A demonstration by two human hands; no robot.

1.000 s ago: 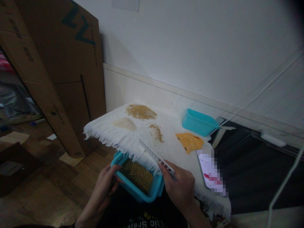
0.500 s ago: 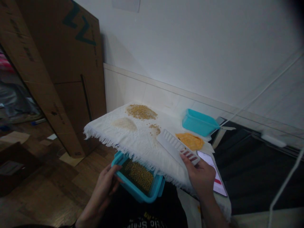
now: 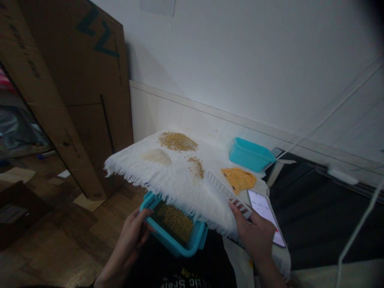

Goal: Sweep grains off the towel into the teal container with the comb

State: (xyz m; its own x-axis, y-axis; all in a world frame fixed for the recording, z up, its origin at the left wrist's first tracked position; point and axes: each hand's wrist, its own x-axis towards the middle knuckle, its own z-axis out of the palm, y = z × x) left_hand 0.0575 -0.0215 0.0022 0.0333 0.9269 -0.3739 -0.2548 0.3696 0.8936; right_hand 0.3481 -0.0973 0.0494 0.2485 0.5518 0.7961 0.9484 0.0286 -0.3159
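Observation:
My left hand [image 3: 136, 228] grips the left rim of a blue plastic container [image 3: 180, 251], held below the fringed edge of the white cloth [image 3: 177, 180]. Yellowish beans [image 3: 177, 224] lie inside, and the cloth hides the container's far side. In my right hand [image 3: 255, 230] is a white slotted plastic tray [image 3: 225, 190], tilted low over the cloth; whether it touches cannot be made out. Just beyond its far end lies a small scatter of beans [image 3: 196, 166]. A larger pile of beans [image 3: 177, 141] and a pale grainy heap [image 3: 157, 157] rest farther left.
An empty-looking blue bin [image 3: 252, 154] stands at the back right of the cloth. Beside my right hand are an orange cloth [image 3: 240, 179] and a phone [image 3: 267, 218]. A tall cardboard box [image 3: 90, 80] is at left, a wall [image 3: 240, 60] behind, and a white cable [image 3: 333, 112] at right.
My right hand has turned the white tray onto a steeper tilt and shifted it slightly right and down. More of the small bean scatter shows. My left hand and the container stay almost still.

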